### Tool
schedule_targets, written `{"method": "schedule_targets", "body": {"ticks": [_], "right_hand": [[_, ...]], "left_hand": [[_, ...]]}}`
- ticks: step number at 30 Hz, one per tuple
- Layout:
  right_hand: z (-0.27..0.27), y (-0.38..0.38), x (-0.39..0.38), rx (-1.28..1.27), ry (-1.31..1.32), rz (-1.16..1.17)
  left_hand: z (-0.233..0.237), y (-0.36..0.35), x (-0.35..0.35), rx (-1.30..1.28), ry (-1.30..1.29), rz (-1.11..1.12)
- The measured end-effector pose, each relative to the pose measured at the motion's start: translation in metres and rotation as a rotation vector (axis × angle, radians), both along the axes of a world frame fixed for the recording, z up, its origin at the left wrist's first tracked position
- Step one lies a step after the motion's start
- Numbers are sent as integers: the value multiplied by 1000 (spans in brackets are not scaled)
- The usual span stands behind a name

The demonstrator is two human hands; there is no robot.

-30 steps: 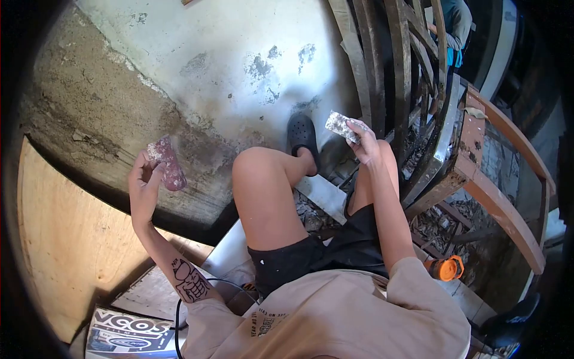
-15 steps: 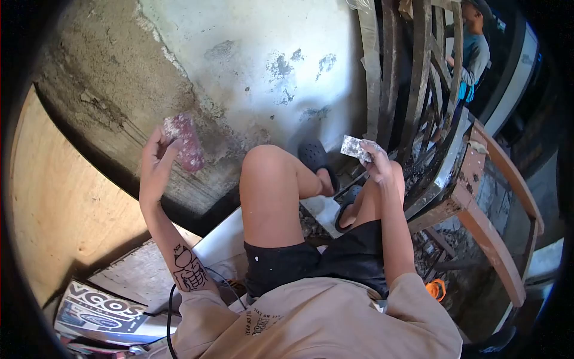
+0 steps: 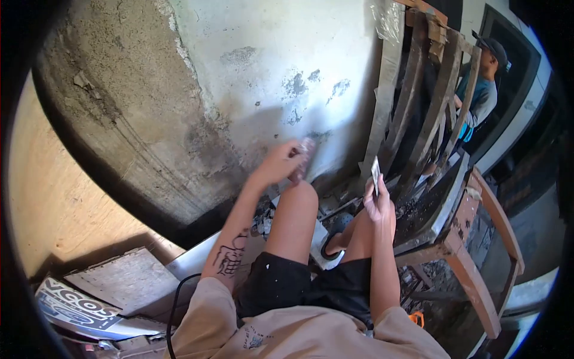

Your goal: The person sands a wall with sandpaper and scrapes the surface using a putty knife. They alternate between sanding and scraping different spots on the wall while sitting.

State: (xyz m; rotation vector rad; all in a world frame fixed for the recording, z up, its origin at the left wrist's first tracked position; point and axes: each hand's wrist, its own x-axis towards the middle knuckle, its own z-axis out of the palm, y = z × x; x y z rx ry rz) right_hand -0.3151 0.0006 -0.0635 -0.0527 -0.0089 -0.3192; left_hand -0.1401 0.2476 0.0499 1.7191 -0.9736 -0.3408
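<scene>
In my left hand point(image 3: 280, 163) is a dusty, reddish-pink block point(image 3: 306, 148) with white specks, held between thumb and fingers. It is over my bent knee point(image 3: 296, 200), in front of the wall point(image 3: 263, 84), where the plaster is patchy. My right hand point(image 3: 376, 203) pinches a small flat rectangular piece point(image 3: 375, 169), whitish and stained, standing almost edge-on above my other knee. What exactly the piece is made of I cannot tell.
Wooden slats point(image 3: 412, 90) lean at the right, beside a worn wooden chair point(image 3: 457, 251). Behind the slats is a person point(image 3: 483, 99) in a cap. A plywood sheet point(image 3: 72, 197) and a printed board point(image 3: 75, 308) are at the left. Rubble lies by my feet.
My left hand has swung right with the block, from the bare concrete side to over my knee. My right hand has turned the flat piece upright and edge-on. The view has tilted up.
</scene>
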Motion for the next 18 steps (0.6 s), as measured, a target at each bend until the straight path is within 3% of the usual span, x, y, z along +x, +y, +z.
{"method": "schedule_targets", "body": {"ticks": [2,6,8,9,11,13,14,16,18], "right_hand": [[14,11,-4,187,-103,75],[18,15,8,158,-84,104],[46,31,21,-221,370,-185],[63,36,31,-380,422,-171],[73,34,58,-798,446,-232],[87,36,89,-1185,537,-383],[98,36,103,-1186,549,-369],[111,34,133,-1762,417,-443],[115,41,167,-1883,314,-441]], "left_hand": [[-15,-31,-4,59,-21,-37],[-61,-98,5,206,-245,-177],[-67,-120,0,363,-13,-239],[-67,-130,-1,509,-12,-309],[-82,-144,-4,657,15,-379],[-99,-151,-9,753,-258,-389],[-104,-155,-9,754,-239,-392],[-99,-158,-7,740,-128,-364],[-101,-161,-4,714,-146,-324]]}}
